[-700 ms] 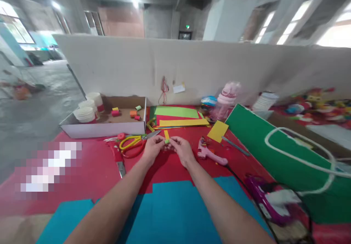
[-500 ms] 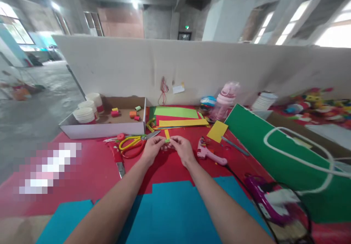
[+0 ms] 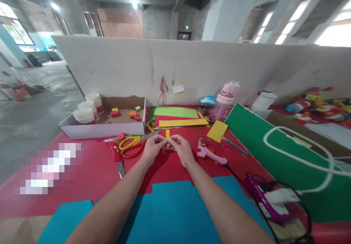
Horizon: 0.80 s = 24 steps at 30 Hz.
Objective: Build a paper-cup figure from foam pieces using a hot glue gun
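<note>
Between my two hands is a small green and yellow paper piece, its yellow strip (image 3: 168,134) pointing up and away from me. My left hand (image 3: 153,147) pinches it from the left side, fingers closed. From the right, my right hand (image 3: 180,148) pinches the same piece, and the fingertips of both hands nearly meet over its green part. Left of my left hand lie scissors (image 3: 131,143) with yellow and red handles, blades pointing toward my fingers. A pink glue gun (image 3: 211,155) rests right of my right hand.
Behind on the left, a white box (image 3: 104,130) holds paper cups (image 3: 84,115) and small paper rolls. Coloured paper strips (image 3: 182,122) lie beyond my hands. A green board (image 3: 255,141), a purple power strip (image 3: 265,200) and a white cable are on the right; blue sheets (image 3: 175,211) lie in front.
The yellow strip now stands straighter, having leaned slightly left before. Less of the green part shows between my fingertips. Both hands stay in nearly the same place.
</note>
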Each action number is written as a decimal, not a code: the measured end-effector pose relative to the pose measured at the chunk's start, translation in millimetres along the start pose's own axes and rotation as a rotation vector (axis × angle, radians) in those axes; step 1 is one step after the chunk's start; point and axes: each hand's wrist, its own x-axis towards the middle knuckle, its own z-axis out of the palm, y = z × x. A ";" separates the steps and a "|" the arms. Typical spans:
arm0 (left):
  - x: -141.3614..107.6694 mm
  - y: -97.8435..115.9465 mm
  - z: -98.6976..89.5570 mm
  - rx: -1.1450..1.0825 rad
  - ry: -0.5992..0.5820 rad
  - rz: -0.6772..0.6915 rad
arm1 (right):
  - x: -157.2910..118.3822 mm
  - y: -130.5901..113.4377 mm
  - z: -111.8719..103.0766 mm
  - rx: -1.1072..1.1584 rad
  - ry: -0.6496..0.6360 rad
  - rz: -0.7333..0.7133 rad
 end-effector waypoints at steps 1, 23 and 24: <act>-0.2 0.4 -0.3 -0.007 -0.003 0.001 | 0.1 -0.1 0.0 0.002 -0.002 -0.003; -1.2 4.4 0.1 0.135 -0.044 0.049 | -1.0 -1.1 5.8 0.153 0.050 0.026; -1.3 4.5 0.1 0.134 -0.045 0.048 | -1.1 -1.4 5.8 0.145 0.044 0.028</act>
